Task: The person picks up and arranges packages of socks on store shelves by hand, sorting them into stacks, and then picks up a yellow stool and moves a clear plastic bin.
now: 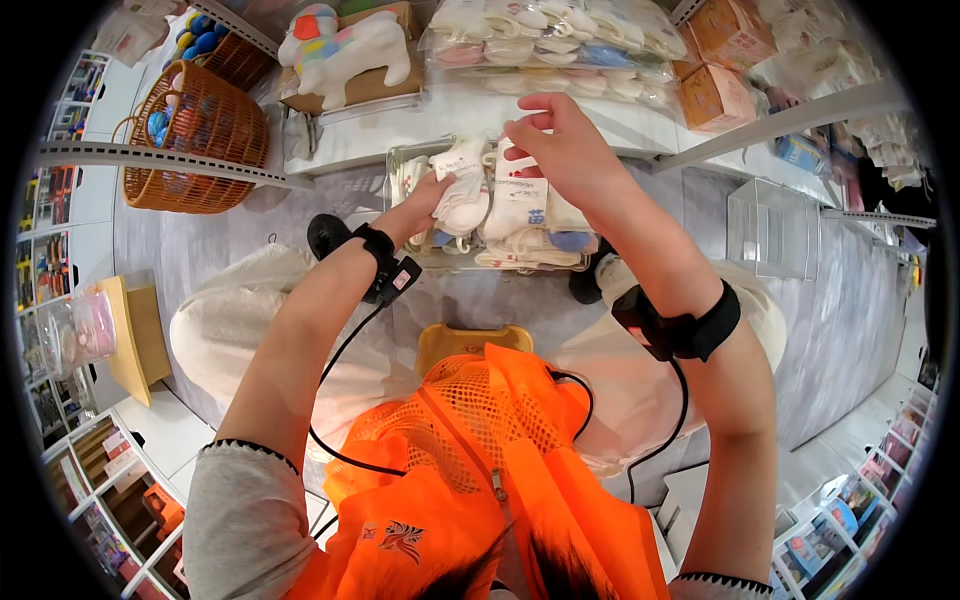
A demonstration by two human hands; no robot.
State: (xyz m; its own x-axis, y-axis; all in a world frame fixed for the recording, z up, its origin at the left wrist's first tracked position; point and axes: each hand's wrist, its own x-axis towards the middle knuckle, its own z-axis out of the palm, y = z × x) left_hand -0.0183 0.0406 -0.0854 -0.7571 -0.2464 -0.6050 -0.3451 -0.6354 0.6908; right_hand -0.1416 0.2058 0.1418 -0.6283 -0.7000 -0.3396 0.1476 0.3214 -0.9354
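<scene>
A clear plastic bin (398,160) on the floor in front of me holds several white folded fabric pieces that look like pairs of socks, some with small coloured marks. My left hand (430,198) is over the bin's left part, its fingers closed on a white sock bundle (463,205). Above the right side of the bin, my right hand (565,145) is raised with its fingers apart and loosely bent, and nothing shows in it. Below it lies another white sock bundle (517,205) with printed marks.
Beyond the bin runs a white shelf (375,140) with a white dog-shaped plush (350,60) and stacked bagged soft goods (555,45). A wicker basket (200,140) stands at the left, a clear empty-looking bin (772,228) at the right. A yellow stool (470,340) is below me.
</scene>
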